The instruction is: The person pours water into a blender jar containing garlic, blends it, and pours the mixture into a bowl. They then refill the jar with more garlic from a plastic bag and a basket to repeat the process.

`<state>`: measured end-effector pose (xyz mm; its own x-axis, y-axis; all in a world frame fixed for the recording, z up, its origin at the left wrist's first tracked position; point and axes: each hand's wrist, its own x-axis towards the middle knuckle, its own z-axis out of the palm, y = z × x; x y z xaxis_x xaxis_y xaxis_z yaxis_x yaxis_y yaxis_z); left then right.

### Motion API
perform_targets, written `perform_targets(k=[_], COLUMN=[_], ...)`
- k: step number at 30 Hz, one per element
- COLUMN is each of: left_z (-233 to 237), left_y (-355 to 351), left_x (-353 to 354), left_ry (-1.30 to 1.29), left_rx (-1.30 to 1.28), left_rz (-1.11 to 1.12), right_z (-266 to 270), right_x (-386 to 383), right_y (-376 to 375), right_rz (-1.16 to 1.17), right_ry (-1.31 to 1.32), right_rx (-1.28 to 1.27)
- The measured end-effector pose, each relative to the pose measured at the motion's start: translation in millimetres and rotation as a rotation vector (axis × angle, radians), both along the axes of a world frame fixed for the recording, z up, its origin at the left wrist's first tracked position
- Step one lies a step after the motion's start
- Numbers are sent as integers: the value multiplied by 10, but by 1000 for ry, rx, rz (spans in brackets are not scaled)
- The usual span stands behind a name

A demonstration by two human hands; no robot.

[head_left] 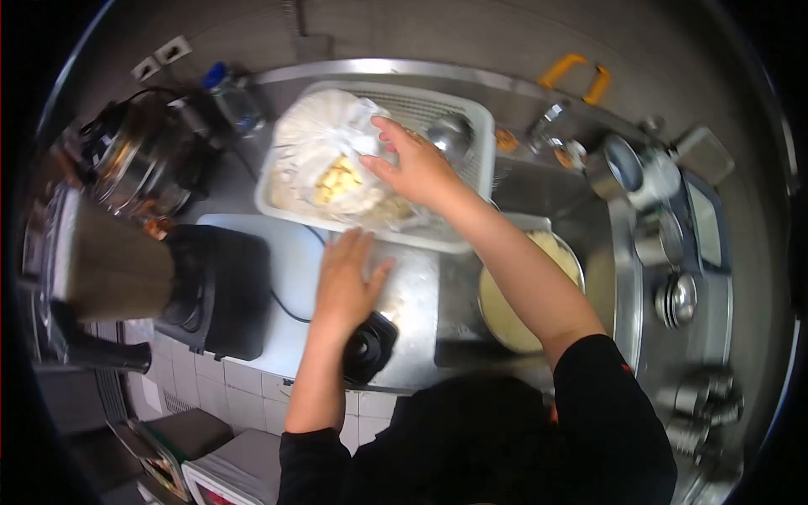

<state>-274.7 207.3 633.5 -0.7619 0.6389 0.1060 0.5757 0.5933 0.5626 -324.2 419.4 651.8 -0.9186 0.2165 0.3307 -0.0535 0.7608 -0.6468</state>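
Observation:
A white plastic basket [481, 168] sits across the counter and the sink. Inside it lie a tied, full whitish cloth or plastic bag [316, 126] and a clear bag of pale yellow chunks [339, 179]. My right hand [412, 168] reaches over the basket with thumb and fingers apart, its fingertips at the knotted part of the white bag. My left hand [347, 273] is spread low over the steel counter, fingertips right at the basket's near rim. Beside that wrist is a black lid-like piece [369, 347]. A round metal bowl or ladle [451, 135] rests in the basket's right end.
To the left, a blender [126, 261] with a tan-filled jug lies near a white cutting board [295, 252], a dark cord crossing it. A large bowl of pale yellow content [513, 311] stands in the sink under my right forearm. Steel pots [656, 236] line the right side.

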Motion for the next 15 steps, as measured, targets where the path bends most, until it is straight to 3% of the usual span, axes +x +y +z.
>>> perform_targets(k=[1, 4, 9, 15], left_z=[74, 223, 179, -668], left_y=[17, 149, 643, 1389], left_x=[64, 346, 907, 1492], left_ry=[4, -156, -348, -514], left_rx=[60, 248, 370, 200], left_rz=[7, 23, -107, -205], right_z=[-25, -281, -921, -1106], right_x=[277, 1189, 2997, 4934], right_y=[124, 665, 1976, 2252], right_rz=[-43, -75, -529, -888], right_ry=[-29, -53, -191, -220], right_rx=[-1, -315, -539, -692])
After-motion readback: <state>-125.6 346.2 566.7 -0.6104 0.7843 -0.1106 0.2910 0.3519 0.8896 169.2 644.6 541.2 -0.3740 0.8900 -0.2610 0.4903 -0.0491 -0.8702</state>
